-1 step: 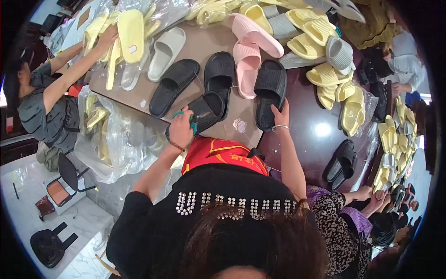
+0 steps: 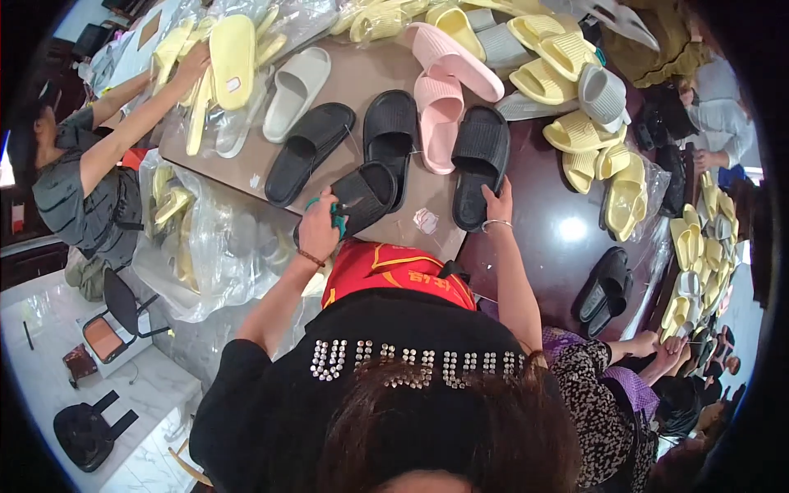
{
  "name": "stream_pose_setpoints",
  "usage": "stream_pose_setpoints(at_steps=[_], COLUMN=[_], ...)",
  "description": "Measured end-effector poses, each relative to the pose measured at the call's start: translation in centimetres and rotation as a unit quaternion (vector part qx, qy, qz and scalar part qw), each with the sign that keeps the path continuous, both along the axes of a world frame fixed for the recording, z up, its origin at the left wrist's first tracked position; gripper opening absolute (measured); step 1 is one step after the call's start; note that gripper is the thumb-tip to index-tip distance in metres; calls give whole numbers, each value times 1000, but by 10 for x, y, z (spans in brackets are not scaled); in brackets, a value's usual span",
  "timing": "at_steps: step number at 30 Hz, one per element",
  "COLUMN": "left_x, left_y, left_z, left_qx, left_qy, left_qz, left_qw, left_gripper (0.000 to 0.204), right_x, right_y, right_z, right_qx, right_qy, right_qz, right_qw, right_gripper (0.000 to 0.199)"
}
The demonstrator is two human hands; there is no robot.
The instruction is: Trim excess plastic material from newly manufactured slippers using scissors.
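My left hand (image 2: 319,224) is closed round scissors (image 2: 337,215) with teal handles. It rests at the near end of a black slide slipper (image 2: 374,187) tilted over the table edge; whether the fingers grip that slipper too is hidden. My right hand (image 2: 497,205) pinches the heel of a second black slipper (image 2: 479,156), its toe pointing away from me. Between and beyond my hands lie two more black slippers, one upright in the middle (image 2: 389,123) and one slanted to the left (image 2: 311,154). Pink slippers (image 2: 439,123) lie beside the right one.
A grey slipper (image 2: 297,90) and yellow slippers (image 2: 567,57) lie on the far table. Another black pair (image 2: 604,289) sits at right. A plastic bag of slippers (image 2: 209,255) hangs at left. A co-worker (image 2: 78,172) handles yellow slippers there; others sit at right.
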State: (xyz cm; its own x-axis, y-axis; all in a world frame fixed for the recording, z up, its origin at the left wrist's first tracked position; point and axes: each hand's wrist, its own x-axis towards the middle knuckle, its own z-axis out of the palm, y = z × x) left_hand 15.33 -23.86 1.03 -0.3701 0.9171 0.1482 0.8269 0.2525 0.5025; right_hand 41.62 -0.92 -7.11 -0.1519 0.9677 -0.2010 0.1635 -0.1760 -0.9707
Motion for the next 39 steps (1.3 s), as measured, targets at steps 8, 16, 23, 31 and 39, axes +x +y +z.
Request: stream_pose_setpoints(at_steps=[8,16,23,31,39], left_x=[-26,-41,-43,8,58], left_y=[4,6,97,121,153], left_z=[-6,-20,-20,2,-57], left_qx=[34,92,72,110,-117], left_qy=[-163,-86,-112,-106,-153], left_qz=[-76,58,218,86,-53], left_qw=[983,990,967,985,980], left_gripper=[41,38,40,43,47], right_x=[2,74,132,95,53], right_y=[-16,-32,-31,-43,-8], right_z=[55,48,-10,35,-25], right_qx=[-74,-124,-86,191,103], right_qy=[98,138,16,-382,-276], right_qz=[-8,-113,-135,-95,-101], right_qw=[992,976,987,899,950], right_gripper=[48,50,52,37,33])
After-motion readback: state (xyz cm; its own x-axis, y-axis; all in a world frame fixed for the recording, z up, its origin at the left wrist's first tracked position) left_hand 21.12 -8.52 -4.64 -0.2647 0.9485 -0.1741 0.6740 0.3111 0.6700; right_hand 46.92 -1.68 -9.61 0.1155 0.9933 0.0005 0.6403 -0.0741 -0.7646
